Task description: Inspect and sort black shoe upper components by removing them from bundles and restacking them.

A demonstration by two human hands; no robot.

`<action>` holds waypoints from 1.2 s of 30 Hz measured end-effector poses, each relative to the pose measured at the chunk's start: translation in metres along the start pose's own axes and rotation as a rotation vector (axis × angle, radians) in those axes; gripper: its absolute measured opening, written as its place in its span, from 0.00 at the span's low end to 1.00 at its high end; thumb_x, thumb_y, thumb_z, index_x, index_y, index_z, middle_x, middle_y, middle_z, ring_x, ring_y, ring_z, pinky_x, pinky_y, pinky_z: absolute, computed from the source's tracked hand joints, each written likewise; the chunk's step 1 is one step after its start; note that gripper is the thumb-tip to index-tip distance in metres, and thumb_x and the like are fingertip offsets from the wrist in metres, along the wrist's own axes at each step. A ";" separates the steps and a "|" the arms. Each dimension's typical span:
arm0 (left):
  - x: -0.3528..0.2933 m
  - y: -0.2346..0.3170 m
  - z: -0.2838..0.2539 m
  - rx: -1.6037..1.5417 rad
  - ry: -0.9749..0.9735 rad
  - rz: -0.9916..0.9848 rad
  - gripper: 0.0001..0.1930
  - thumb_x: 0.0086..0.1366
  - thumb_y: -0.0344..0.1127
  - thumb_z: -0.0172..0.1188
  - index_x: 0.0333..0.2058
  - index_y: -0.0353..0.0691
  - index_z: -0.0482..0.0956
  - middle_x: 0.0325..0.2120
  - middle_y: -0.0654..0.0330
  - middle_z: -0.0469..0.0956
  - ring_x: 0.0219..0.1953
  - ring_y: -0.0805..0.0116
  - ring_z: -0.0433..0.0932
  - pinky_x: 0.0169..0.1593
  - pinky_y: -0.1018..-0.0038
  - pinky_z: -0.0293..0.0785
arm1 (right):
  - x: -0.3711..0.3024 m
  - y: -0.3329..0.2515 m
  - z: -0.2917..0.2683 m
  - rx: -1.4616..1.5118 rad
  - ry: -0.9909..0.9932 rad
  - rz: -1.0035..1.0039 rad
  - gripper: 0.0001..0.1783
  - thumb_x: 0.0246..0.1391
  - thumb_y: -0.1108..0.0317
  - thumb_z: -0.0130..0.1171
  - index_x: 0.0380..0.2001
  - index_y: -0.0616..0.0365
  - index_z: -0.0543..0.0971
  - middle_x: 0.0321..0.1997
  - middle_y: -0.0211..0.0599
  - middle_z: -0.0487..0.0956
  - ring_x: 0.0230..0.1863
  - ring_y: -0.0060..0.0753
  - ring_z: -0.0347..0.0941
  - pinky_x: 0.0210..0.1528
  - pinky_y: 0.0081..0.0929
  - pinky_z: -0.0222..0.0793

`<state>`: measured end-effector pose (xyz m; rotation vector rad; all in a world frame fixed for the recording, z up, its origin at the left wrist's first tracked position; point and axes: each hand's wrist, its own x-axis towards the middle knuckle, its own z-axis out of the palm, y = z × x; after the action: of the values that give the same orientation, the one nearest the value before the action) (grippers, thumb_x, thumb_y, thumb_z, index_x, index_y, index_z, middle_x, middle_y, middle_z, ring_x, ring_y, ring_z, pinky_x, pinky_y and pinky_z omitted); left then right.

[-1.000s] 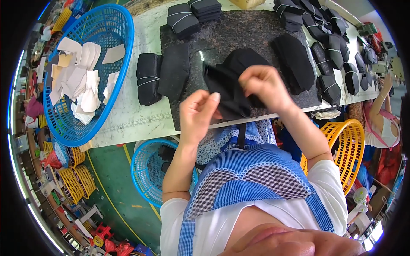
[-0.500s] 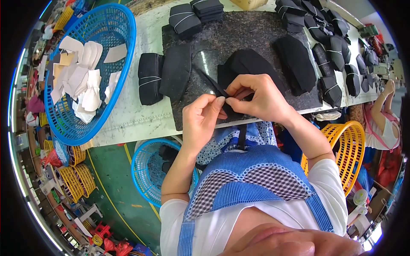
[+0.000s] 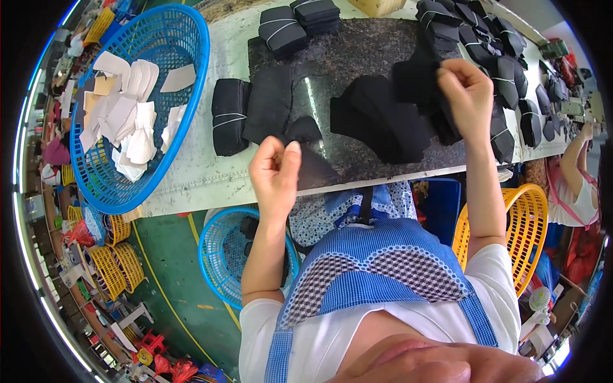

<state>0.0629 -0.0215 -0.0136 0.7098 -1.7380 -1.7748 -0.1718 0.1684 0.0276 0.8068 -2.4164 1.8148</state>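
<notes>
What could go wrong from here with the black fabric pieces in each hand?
The left hand pinches a black piece at the table edge; it might slip into the small blue basket below. The right hand lifts another piece over the loose stack, which could be knocked askew.

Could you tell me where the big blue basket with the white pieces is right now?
The big blue basket sits on the worktable at the person's far left, just left of the banded black bundle.

can't really tell what the black piece (image 3: 426,82) in the right hand (image 3: 468,96) is, its lower part's hidden behind the fingers, and the bench (image 3: 191,179) runs off the top edge
</notes>
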 end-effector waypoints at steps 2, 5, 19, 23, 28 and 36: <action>-0.004 0.003 0.014 0.059 -0.072 0.035 0.17 0.63 0.31 0.58 0.19 0.43 0.61 0.14 0.76 0.55 0.18 0.89 0.51 0.20 0.83 0.45 | -0.022 -0.035 0.027 -0.107 -0.246 -0.069 0.07 0.43 0.74 0.60 0.28 0.65 0.79 0.23 0.31 0.78 0.26 0.17 0.72 0.30 0.18 0.69; -0.006 0.010 0.031 0.050 -0.185 -0.053 0.12 0.65 0.33 0.56 0.23 0.40 0.67 0.15 0.69 0.68 0.17 0.85 0.66 0.20 0.87 0.62 | -0.048 -0.040 0.062 0.258 -0.719 0.171 0.09 0.45 0.74 0.63 0.31 0.67 0.78 0.28 0.31 0.77 0.31 0.16 0.73 0.34 0.17 0.70; -0.004 0.005 0.022 -0.055 -0.201 0.058 0.12 0.66 0.34 0.56 0.23 0.40 0.69 0.15 0.71 0.65 0.17 0.86 0.62 0.21 0.86 0.57 | -0.051 -0.004 0.055 0.338 -0.404 0.362 0.09 0.45 0.73 0.61 0.29 0.68 0.78 0.23 0.30 0.77 0.23 0.16 0.70 0.27 0.15 0.67; 0.003 -0.002 -0.009 0.099 0.025 0.096 0.17 0.67 0.34 0.52 0.20 0.44 0.59 0.15 0.74 0.55 0.17 0.87 0.52 0.20 0.85 0.49 | -0.005 0.021 0.000 -0.028 0.092 0.114 0.09 0.45 0.71 0.61 0.30 0.64 0.80 0.24 0.32 0.79 0.24 0.23 0.74 0.27 0.20 0.68; -0.003 -0.002 0.008 0.131 -0.058 0.012 0.15 0.68 0.35 0.51 0.22 0.42 0.60 0.13 0.70 0.60 0.14 0.85 0.61 0.18 0.86 0.61 | -0.017 -0.007 0.012 -0.668 -0.182 -0.487 0.09 0.41 0.70 0.63 0.30 0.59 0.79 0.28 0.41 0.78 0.29 0.40 0.77 0.31 0.29 0.72; -0.010 0.005 0.038 -0.088 -0.319 -0.173 0.11 0.68 0.35 0.53 0.28 0.35 0.69 0.20 0.61 0.75 0.24 0.74 0.79 0.29 0.82 0.75 | -0.057 -0.036 0.043 0.046 -0.530 -0.122 0.09 0.44 0.72 0.64 0.29 0.66 0.79 0.27 0.41 0.78 0.27 0.31 0.79 0.30 0.22 0.74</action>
<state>0.0431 0.0124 -0.0079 0.5781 -1.8304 -2.1670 -0.0953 0.1454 0.0284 1.5755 -2.5284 1.7917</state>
